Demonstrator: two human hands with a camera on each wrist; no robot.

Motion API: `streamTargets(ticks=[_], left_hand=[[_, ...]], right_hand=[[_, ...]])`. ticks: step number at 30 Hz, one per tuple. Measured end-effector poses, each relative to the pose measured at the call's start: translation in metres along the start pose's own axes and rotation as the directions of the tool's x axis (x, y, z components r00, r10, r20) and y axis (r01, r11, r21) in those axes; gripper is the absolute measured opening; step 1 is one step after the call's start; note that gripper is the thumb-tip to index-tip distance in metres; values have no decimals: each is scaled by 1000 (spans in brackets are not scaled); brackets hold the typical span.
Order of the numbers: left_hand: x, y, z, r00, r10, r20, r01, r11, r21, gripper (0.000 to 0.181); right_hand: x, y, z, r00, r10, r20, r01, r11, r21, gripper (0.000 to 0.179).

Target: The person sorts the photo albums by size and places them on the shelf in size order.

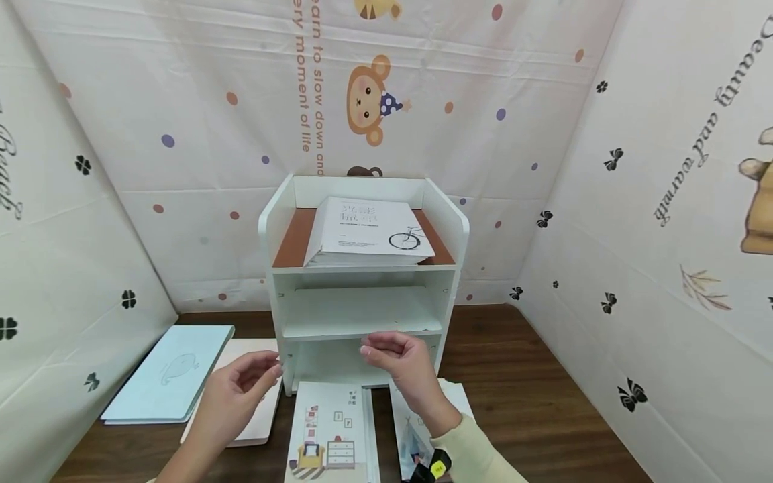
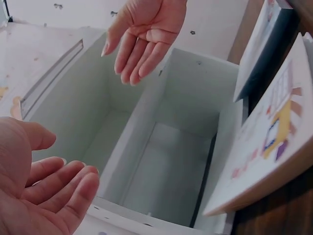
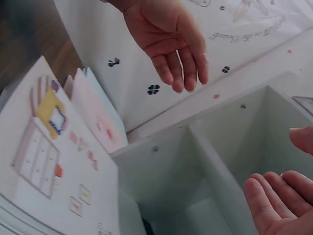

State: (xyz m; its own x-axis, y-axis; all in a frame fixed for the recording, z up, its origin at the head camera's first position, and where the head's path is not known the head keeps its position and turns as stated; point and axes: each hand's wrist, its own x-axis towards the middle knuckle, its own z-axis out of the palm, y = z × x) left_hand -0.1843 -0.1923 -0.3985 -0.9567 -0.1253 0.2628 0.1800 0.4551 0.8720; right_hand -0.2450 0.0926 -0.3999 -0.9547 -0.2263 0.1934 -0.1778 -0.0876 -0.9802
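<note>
Partly hidden, head view | bottom compartment (image 1: 329, 362) — behind right hand (image 1: 406, 369)

In the head view, the bottom edge crops the furniture-print book (image 1: 329, 426) and the left forearm (image 1: 193, 455). The right hand (image 1: 403, 372) hides parts of the white shelf (image 1: 362, 310) and the lower-right book (image 1: 459, 394). Fine print on the topmost book (image 1: 376, 231), upper centre, is too small to read. In the left wrist view, the left edge cuts off the left hand (image 2: 44, 188).

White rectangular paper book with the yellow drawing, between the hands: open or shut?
Shut. The white book lies flat, illustrated side up in the head view, with no inside pages spread.
</note>
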Motion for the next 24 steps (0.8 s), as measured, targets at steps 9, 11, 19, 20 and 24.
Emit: streamTargets(ticks=[9, 11, 19, 20, 24], left_hand=[[-11, -13, 1, 999, -36, 0, 36, 998, 44, 31], [-13, -16, -1, 999, -48, 1, 48, 997, 56, 32], [-16, -26, -11, 991, -133, 27, 129, 986, 109, 41], [-16, -27, -11, 990, -141, 29, 136, 983, 121, 41], [-17, -34, -12, 991, -131, 27, 125, 979, 163, 39]], right_hand=[[-6, 24, 11, 997, 54, 51, -57, 997, 48, 45], [-8, 27, 14, 995, 69, 65, -74, 995, 67, 45], [-18, 39, 32, 988, 109, 108, -120, 987, 108, 44], [-19, 41, 34, 988, 112, 110, -125, 985, 115, 44], [-22, 47, 39, 984, 134, 120, -147, 983, 113, 41]])
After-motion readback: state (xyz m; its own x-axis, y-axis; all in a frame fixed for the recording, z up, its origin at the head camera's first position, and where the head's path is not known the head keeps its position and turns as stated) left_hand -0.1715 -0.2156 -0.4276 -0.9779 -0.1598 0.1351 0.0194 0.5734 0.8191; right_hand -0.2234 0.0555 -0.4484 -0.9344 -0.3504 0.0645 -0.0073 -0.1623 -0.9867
